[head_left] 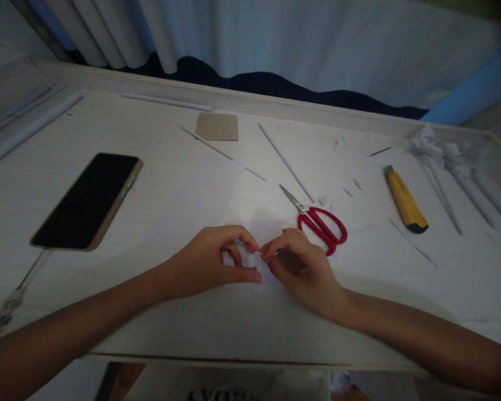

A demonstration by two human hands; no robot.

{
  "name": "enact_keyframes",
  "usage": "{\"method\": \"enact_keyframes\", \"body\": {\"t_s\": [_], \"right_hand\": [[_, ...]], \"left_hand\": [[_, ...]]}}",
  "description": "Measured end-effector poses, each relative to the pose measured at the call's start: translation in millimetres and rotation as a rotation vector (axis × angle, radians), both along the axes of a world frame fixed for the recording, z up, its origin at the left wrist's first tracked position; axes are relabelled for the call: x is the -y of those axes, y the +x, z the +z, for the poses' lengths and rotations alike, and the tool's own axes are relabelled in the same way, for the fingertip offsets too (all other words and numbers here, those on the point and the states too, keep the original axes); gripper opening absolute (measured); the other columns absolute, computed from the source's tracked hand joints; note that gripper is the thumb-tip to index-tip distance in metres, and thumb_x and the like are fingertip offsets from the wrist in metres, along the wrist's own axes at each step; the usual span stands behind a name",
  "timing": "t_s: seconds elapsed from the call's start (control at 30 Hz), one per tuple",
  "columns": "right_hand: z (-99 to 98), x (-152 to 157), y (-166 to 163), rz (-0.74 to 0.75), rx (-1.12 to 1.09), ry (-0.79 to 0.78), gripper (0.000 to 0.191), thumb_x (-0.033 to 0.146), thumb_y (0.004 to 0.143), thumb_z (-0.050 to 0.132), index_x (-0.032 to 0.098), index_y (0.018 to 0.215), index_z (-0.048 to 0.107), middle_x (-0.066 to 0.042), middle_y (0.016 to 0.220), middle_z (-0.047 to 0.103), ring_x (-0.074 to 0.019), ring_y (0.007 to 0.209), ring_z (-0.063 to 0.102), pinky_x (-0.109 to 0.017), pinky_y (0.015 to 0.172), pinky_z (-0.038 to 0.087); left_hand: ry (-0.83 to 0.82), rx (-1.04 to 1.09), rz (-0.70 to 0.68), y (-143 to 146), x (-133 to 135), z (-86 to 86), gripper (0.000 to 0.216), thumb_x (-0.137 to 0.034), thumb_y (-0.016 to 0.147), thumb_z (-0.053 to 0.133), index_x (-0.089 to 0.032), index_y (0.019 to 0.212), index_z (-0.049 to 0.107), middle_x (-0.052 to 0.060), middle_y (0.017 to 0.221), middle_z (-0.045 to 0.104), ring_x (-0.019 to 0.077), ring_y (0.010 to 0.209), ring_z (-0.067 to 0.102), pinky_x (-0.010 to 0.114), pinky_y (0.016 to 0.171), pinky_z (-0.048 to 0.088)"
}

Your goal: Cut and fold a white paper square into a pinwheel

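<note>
Near the table's front edge, my left hand (211, 260) and my right hand (311, 273) meet at the fingertips. Between them is a small, thin white piece (258, 259), perhaps paper; its exact shape is too small to make out. My left thumb and forefinger hold it from the left, while my right thumb and forefinger pinch it at its upper end. A pair of scissors (302, 209) with red handles lies just beyond my right hand, blades pointing up and left. Beneath and beyond my left hand lies a pale sheet of paper (196, 192).
On the left lies a phone (87, 200) with a strap. Thin white paper rods (286, 161) and a cardboard piece (217, 127) lie farther back. A yellow utility knife (404, 199) rests at right, near crumpled paper (432, 146). Small scraps (348, 191) are scattered about.
</note>
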State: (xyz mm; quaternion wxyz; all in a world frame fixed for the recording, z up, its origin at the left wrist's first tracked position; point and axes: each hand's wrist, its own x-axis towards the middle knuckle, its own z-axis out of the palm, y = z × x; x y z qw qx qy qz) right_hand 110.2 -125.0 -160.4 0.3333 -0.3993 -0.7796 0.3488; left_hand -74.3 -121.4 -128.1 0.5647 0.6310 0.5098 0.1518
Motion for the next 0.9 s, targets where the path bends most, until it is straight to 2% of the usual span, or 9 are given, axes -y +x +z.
{"method": "enact_keyframes", "body": {"t_s": [0.43,0.9], "right_hand": [[0.6,-0.3,-0.5,-0.006,0.01,-0.024,0.011,0.009,0.071,0.052,0.019,0.075,0.053,0.0,0.073,0.057,-0.015,0.073,0.051,-0.033,0.07,0.039],[0.7,0.1,-1.0,-0.017,0.015,-0.026,0.014,0.006,0.07,0.052,0.02,0.072,0.049,0.001,0.073,0.058,-0.0138,0.072,0.051,-0.032,0.07,0.038]], "left_hand": [[0.035,0.013,0.073,1.4,3.8,-1.7,0.031,-0.029,0.058,0.071,-0.013,0.083,0.061,-0.001,0.061,0.062,0.0077,0.05,0.056,0.016,0.048,0.046],[0.119,-0.017,0.083,1.5,4.4,-6.9,0.031,-0.03,0.058,0.071,-0.012,0.081,0.064,0.002,0.063,0.064,0.0087,0.05,0.056,0.017,0.048,0.046]]}}
